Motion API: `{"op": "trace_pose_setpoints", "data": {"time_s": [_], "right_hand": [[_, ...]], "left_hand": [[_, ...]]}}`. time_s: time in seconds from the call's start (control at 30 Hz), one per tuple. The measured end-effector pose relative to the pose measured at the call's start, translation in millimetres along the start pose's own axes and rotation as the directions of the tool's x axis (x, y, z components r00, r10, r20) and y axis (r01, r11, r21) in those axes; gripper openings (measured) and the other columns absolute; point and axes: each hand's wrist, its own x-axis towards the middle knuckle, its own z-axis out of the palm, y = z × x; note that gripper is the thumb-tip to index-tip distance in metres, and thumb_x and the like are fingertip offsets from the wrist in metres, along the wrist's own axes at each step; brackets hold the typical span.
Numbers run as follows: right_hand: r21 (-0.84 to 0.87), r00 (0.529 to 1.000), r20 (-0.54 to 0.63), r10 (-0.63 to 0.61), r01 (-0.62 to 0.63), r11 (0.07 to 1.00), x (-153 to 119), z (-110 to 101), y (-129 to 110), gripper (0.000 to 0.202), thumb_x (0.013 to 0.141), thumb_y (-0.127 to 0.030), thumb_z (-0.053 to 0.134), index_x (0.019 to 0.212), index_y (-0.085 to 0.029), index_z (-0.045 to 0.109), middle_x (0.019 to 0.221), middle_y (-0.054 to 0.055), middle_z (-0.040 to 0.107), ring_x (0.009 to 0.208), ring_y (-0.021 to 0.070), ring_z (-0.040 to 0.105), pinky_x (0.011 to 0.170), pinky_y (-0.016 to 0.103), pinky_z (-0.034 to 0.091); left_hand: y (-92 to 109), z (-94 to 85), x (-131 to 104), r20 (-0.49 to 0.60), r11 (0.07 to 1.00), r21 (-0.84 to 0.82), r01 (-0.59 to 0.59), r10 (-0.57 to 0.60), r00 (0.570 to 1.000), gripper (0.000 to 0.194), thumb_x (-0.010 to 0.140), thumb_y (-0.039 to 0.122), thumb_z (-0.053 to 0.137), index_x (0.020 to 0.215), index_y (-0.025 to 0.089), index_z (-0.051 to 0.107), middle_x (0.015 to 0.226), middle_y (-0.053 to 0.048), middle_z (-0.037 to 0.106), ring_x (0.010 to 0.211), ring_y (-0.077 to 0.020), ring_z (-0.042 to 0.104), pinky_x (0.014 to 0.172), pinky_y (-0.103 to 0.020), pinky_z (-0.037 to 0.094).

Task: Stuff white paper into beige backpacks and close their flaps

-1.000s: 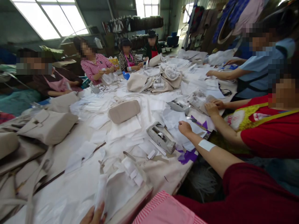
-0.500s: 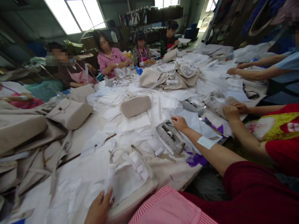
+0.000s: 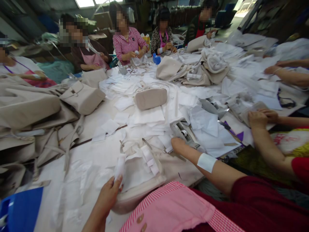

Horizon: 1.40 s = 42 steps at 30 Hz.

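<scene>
My left hand (image 3: 109,193) pinches a white-wrapped strap (image 3: 120,166) with thumb and fingers. It belongs to a beige handbag (image 3: 135,196) lying at the table's front edge before me, against my pink apron. White wrapping covers the bag's upper side, and a second wrapped strap (image 3: 149,160) lies across it. My right hand (image 3: 179,146) is stretched out just in front of a grey tape dispenser (image 3: 183,130) with a white roll in it. The fingers of that hand are blurred and turned away, so what they hold cannot be made out.
Beige bags (image 3: 82,96) pile up at the left, and another bag (image 3: 151,99) lies mid-table among white sheets (image 3: 147,116). A blue object (image 3: 23,206) is at the lower left. Beside me on the right, a co-worker's hands (image 3: 259,119) handle a bag. Several people sit opposite.
My right hand has come back from the tape dispenser's far part toward me and the bag. My left hand keeps hold of the strap. The view has tilted down and shifted left.
</scene>
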Motion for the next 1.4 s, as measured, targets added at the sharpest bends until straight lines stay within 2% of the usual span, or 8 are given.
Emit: {"op": "trace_pose_setpoints", "data": {"time_s": [0.1,0.27,0.47,0.67,0.9,1.03,1.2,1.4], "right_hand": [[-0.181,0.999,-0.02,0.032,-0.035,0.983,-0.9,6.9,3.2,0.023,0.091,-0.029,0.058,0.106,-0.013,0.062,0.111,0.011,0.062,0.099,0.0195,0.06,0.087,0.038,0.05],[-0.36,0.999,-0.035,0.032,-0.043,0.932,-1.0,-3.8,0.6,0.01,0.083,-0.004,0.055,0.086,-0.005,0.065,0.094,0.022,0.066,0.102,0.0292,0.06,0.09,0.037,0.043],[-0.681,0.991,0.101,-0.085,0.131,0.72,-33.2,1.6,-0.7,0.028,0.091,-0.013,0.039,0.107,-0.009,0.062,0.108,0.019,0.063,0.098,0.0263,0.061,0.086,0.035,0.045],[-0.677,0.975,0.219,-0.039,0.18,0.714,-46.3,25.8,7.4,0.026,0.088,-0.012,0.044,0.097,-0.011,0.069,0.101,0.017,0.067,0.091,0.0218,0.064,0.081,0.029,0.045],[-0.637,0.968,0.252,-0.008,0.172,0.751,-29.8,12.1,15.0,0.023,0.083,-0.019,0.054,0.092,-0.014,0.074,0.094,0.011,0.073,0.09,0.0198,0.065,0.078,0.024,0.043],[-0.63,0.966,0.252,-0.062,0.213,0.747,-26.0,13.5,1.0,0.025,0.087,-0.021,0.051,0.098,-0.014,0.073,0.102,0.013,0.07,0.096,0.0208,0.063,0.084,0.026,0.042],[-0.606,0.945,0.287,-0.156,0.306,0.735,-5.2,36.3,-28.6,0.037,0.085,-0.019,0.056,0.122,-0.019,0.06,0.118,0.011,0.064,0.106,0.0188,0.058,0.089,0.025,0.04],[-0.658,0.963,0.241,-0.12,0.254,0.709,12.7,63.3,-44.6,0.026,0.084,-0.019,0.055,0.106,-0.008,0.065,0.109,0.018,0.066,0.103,0.023,0.059,0.087,0.028,0.042]], "left_hand": [[0.9,-0.5,1.2,-0.006,1.0,0.005,-0.014,0.014,1.0,0.054,0.079,0.069,0.041,0.075,0.018,0.059,0.062,-0.002,0.062,0.067,-0.0229,0.06,0.065,-0.032,0.045],[-3.6,0.1,3.5,-0.004,0.999,-0.015,-0.031,0.03,1.0,0.054,0.078,0.07,0.042,0.073,0.019,0.057,0.061,-0.002,0.061,0.065,-0.0228,0.06,0.064,-0.032,0.044],[-8.9,1.3,6.8,0.008,0.998,-0.026,-0.057,0.057,0.998,0.053,0.08,0.067,0.041,0.075,0.018,0.058,0.062,-0.004,0.062,0.065,-0.0228,0.059,0.063,-0.032,0.044],[-8.2,1.1,3.7,-0.008,0.997,-0.042,-0.068,0.068,0.998,0.05,0.08,0.064,0.043,0.08,0.017,0.06,0.065,-0.004,0.065,0.066,-0.0229,0.061,0.065,-0.032,0.044],[-10.5,0.8,1.0,-0.015,0.994,-0.072,-0.076,0.075,0.997,0.05,0.079,0.065,0.045,0.077,0.017,0.059,0.063,-0.004,0.063,0.064,-0.0229,0.061,0.063,-0.032,0.044],[-9.7,0.1,1.0,-0.021,0.991,-0.114,-0.065,0.063,0.998,0.049,0.076,0.065,0.049,0.076,0.017,0.059,0.06,-0.003,0.062,0.062,-0.023,0.06,0.062,-0.032,0.045],[-11.9,0.7,2.5,-0.001,0.994,-0.064,-0.088,0.088,0.996,0.05,0.079,0.065,0.044,0.079,0.017,0.059,0.062,-0.004,0.063,0.063,-0.0227,0.061,0.062,-0.032,0.044],[-10.9,-0.8,1.2,-0.004,0.995,-0.027,-0.092,0.092,0.996,0.047,0.081,0.062,0.041,0.077,0.018,0.059,0.061,-0.003,0.063,0.063,-0.0226,0.06,0.062,-0.031,0.041]]}}
